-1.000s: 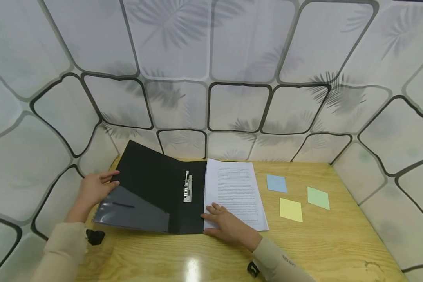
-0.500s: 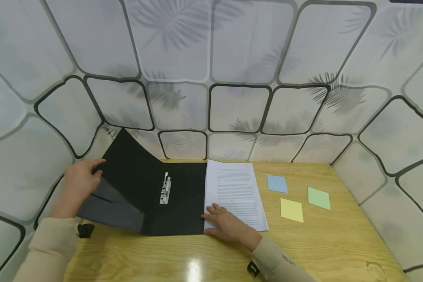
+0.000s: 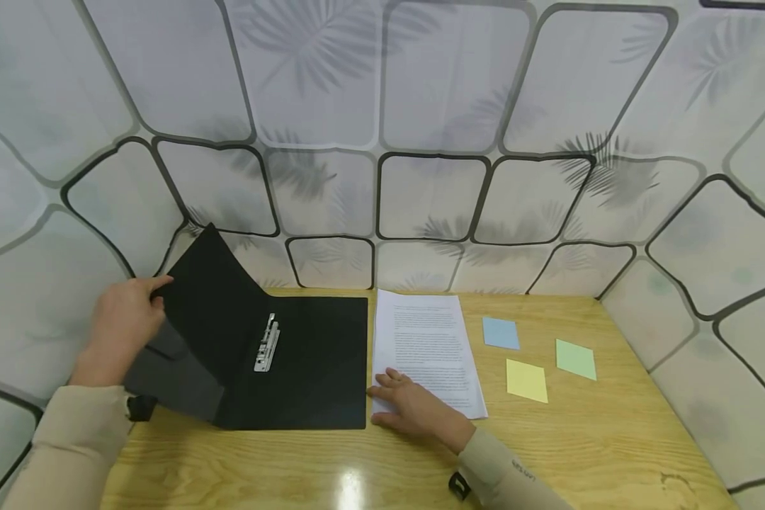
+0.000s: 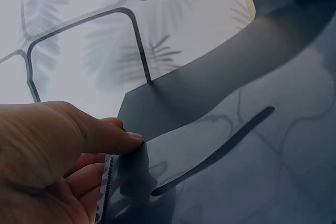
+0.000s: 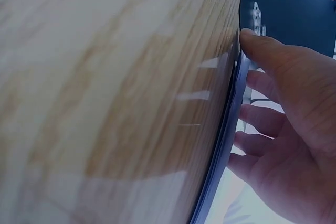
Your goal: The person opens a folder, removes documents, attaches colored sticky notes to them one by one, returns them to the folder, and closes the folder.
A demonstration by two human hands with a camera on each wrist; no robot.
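A black clip folder lies opened out on the table, its left cover tilted up. My left hand pinches that cover's outer edge; in the left wrist view the thumb lies over the edge of its clear pocket. A silver lever clip sits near the spine. Just right of the folder is a stack of printed paper. My right hand rests on the stack's lower left part, fingers extended toward its left edge. In the right wrist view the thumb reaches along the stack's edge.
Blue, yellow and green sticky notes lie right of the paper on the wooden table. Patterned cloth walls rise behind the table and at both sides.
My left hand has moved left, drawing the folder along and lifting its cover more steeply. A strip of table now shows between folder and paper. My right hand has stayed on the stack.
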